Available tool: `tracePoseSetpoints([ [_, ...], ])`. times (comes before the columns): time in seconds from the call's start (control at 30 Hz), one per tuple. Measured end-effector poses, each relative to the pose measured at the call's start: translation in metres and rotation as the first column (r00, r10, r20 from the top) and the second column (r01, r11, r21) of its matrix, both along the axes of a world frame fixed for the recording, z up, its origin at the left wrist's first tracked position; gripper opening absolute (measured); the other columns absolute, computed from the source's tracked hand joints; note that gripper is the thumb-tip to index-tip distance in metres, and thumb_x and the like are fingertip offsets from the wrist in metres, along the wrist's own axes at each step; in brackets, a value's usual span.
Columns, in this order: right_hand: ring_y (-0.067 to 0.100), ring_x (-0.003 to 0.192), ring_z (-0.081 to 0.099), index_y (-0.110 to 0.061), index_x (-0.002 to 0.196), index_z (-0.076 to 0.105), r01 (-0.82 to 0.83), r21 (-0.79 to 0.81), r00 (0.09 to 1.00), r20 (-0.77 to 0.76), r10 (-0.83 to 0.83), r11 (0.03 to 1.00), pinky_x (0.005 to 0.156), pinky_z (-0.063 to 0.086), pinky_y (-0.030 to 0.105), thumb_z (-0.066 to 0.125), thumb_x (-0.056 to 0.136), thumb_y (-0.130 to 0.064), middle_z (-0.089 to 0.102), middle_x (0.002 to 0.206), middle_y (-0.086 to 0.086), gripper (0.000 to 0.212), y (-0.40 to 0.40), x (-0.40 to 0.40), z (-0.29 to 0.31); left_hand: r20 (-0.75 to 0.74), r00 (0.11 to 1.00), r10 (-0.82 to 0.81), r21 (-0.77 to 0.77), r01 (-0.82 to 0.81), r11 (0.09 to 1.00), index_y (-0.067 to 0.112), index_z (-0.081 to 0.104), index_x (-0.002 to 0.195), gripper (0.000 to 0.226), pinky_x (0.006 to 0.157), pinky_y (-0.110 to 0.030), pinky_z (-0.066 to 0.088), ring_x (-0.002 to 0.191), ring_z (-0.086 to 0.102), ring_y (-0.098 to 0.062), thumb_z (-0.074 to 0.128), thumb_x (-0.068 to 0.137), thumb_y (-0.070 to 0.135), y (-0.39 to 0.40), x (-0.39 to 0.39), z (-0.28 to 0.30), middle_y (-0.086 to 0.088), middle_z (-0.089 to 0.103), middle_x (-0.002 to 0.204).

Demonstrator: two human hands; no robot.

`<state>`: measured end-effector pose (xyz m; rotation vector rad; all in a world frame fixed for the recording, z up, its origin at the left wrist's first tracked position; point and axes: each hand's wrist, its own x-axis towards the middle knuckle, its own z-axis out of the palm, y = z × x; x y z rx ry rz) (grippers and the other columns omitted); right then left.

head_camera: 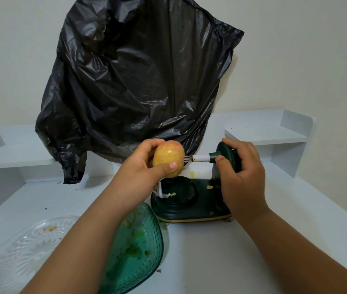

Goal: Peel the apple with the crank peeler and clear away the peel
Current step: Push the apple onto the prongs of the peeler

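Note:
A yellow-red apple with its skin on is held in my left hand, pressed against the metal prongs of the dark green crank peeler. My right hand wraps the peeler's upright head and round crank housing. The white shaft runs level from the head to the apple. Below the apple sits the peeler's round base cup, with the white blade arm at its left side. Small peel scraps lie on the base.
A green textured glass dish with peel bits lies in front of the peeler, partly under my left forearm. A clear glass plate sits at the near left. A black plastic bag hangs on the wall behind. White shelves flank the white table.

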<state>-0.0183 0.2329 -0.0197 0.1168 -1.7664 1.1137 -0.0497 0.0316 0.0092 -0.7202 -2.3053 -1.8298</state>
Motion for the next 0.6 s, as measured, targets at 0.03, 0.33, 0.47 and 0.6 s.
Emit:
tracePoseSetpoints([
  [0.03, -0.009, 0.087, 0.052, -0.014, 0.109, 0.064, 0.0, -0.001, 1.0, 0.0, 0.0, 1.0, 0.072, 0.037, 0.002, 0.058, 0.08, -0.012, 0.057, 0.096, -0.003, 0.03, 0.0, 0.0, 0.0, -0.01, 1.0, 0.003, -0.018, -0.003, 1.0, 0.042, 0.055, 0.113, 0.042, 0.063, -0.012, 0.048, 0.089, 0.065, -0.001, 0.074, 0.076, 0.031, 0.0, 0.0, 0.0, 0.012, 0.065, 0.108],
  [0.33, -0.008, 0.086, 0.053, -0.014, 0.107, 0.065, 0.007, -0.016, 1.0, 0.002, -0.007, 1.0, 0.072, 0.037, 0.002, 0.058, 0.078, -0.011, 0.058, 0.095, -0.002, 0.03, -0.001, 0.001, 0.001, -0.037, 0.999, 0.0, -0.238, -0.009, 0.971, 0.038, 0.055, 0.101, 0.04, 0.086, -0.041, 0.054, 0.09, 0.066, -0.007, 0.072, 0.067, 0.048, -0.001, -0.007, 0.013, 0.012, 0.068, 0.1],
  [0.47, -0.009, 0.087, 0.053, -0.013, 0.106, 0.066, 0.022, -0.021, 1.0, -0.004, -0.022, 1.0, 0.072, 0.036, 0.0, 0.058, 0.077, -0.01, 0.06, 0.095, -0.001, 0.031, -0.001, 0.001, 0.001, -0.021, 1.0, 0.007, -0.308, -0.013, 0.951, 0.039, 0.056, 0.098, 0.043, 0.087, -0.045, 0.053, 0.091, 0.066, -0.008, 0.074, 0.062, 0.055, 0.0, -0.008, 0.021, 0.012, 0.068, 0.099],
  [0.6, -0.012, 0.09, 0.052, -0.012, 0.107, 0.066, 0.033, -0.022, 0.999, -0.01, -0.033, 0.999, 0.073, 0.037, 0.0, 0.058, 0.077, -0.01, 0.061, 0.097, -0.001, 0.032, -0.002, -0.001, 0.001, -0.02, 1.0, 0.006, -0.379, -0.013, 0.925, 0.032, 0.056, 0.101, 0.05, 0.085, -0.05, 0.052, 0.094, 0.065, -0.016, 0.076, 0.06, 0.054, 0.004, -0.007, 0.034, 0.005, 0.068, 0.1],
])
